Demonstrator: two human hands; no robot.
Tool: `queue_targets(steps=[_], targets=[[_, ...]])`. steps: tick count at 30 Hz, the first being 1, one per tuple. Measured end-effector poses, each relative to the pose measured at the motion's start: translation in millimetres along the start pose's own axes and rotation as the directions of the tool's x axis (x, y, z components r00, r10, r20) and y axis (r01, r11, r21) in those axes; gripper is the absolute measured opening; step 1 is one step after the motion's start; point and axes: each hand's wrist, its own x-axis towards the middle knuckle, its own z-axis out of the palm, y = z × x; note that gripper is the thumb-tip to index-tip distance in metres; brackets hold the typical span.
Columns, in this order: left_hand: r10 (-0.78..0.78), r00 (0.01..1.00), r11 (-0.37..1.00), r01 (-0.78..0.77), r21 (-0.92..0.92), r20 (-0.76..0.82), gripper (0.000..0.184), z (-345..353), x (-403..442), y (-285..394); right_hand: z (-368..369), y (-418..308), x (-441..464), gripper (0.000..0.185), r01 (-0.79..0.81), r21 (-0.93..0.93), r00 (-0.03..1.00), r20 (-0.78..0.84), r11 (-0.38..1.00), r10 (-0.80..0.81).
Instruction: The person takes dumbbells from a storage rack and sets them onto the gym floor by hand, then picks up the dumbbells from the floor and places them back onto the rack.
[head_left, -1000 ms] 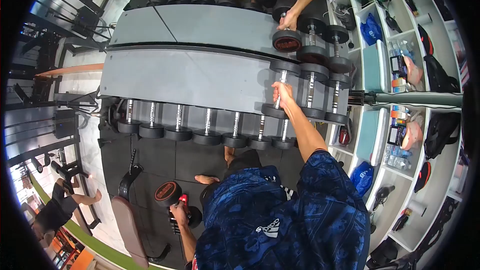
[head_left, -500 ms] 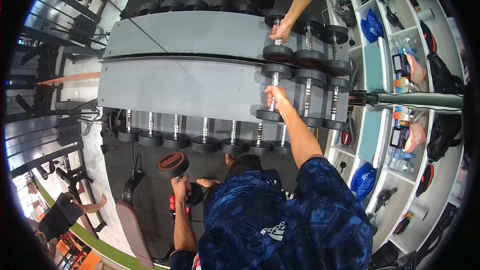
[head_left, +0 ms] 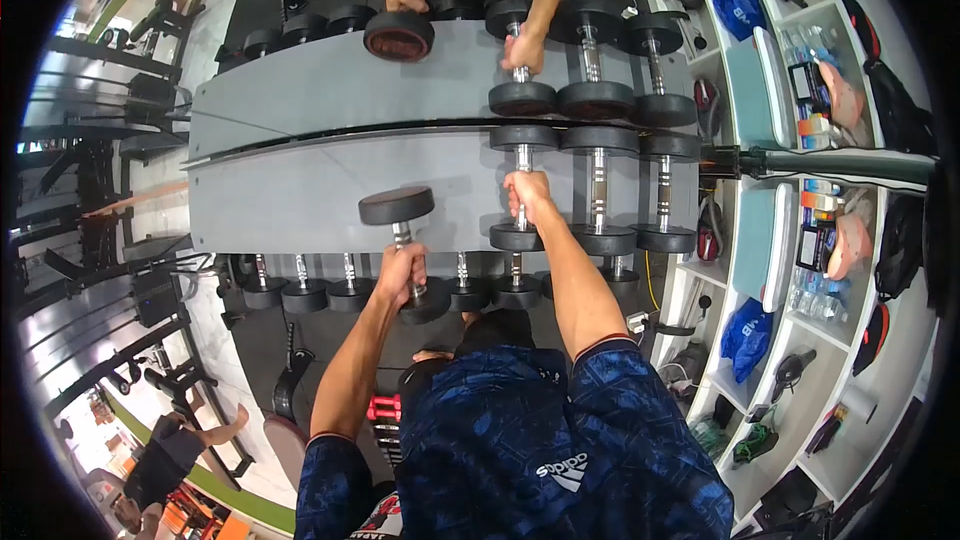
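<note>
Left hand (head_left: 402, 275) closed round left dumbbell (head_left: 401, 233) — one head above the fist in frame, one below; right hand (head_left: 527, 195) closed round right dumbbell (head_left: 523, 160) — over grey shelf (head_left: 290, 205).

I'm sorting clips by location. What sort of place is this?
Probably a gym: dumbbells line the near edge of the grey shelf, the left hand and right hand each grip another, and what looks like a padded bench shows at lower left.

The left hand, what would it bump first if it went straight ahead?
Likely the long, flat grey shelf, with the black-ended silver dumbbell in the left hand touching first. Height is unclear; it might pass over.
</note>
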Motion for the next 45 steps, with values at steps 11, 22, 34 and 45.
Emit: queue_targets(steps=[11, 22, 34, 45], targets=[[-0.052, 0.996, 0.998, 0.05, 0.027, 0.075, 0.02, 68.5, 73.9, 37.3, -0.6, 1.4, 8.4, 0.016, -0.007, -0.024, 0.999, -0.032, 1.0, 0.007], [-0.112, 0.989, 0.993, 0.108, 0.04, 0.093, 0.018, 84.9, 110.1, 39.9, 3.7, -7.9, -0.9, 0.013, -0.017, -0.023, 0.997, -0.08, 1.0, 0.015], [0.043, 0.998, 0.741, -0.001, 0.671, -0.046, 0.053, 74.8, 101.3, 43.7, 4.1, -6.9, -2.9, 0.014, -0.028, -0.056, 0.998, -0.06, 0.998, 0.024], [0.738, 0.639, 0.243, -0.554, 0.796, 0.219, 0.06, -16.7, -76.7, -24.2, 1.9, -1.5, 7.5, 0.013, 0.0, -0.122, 1.0, -0.023, 0.993, -0.002]])
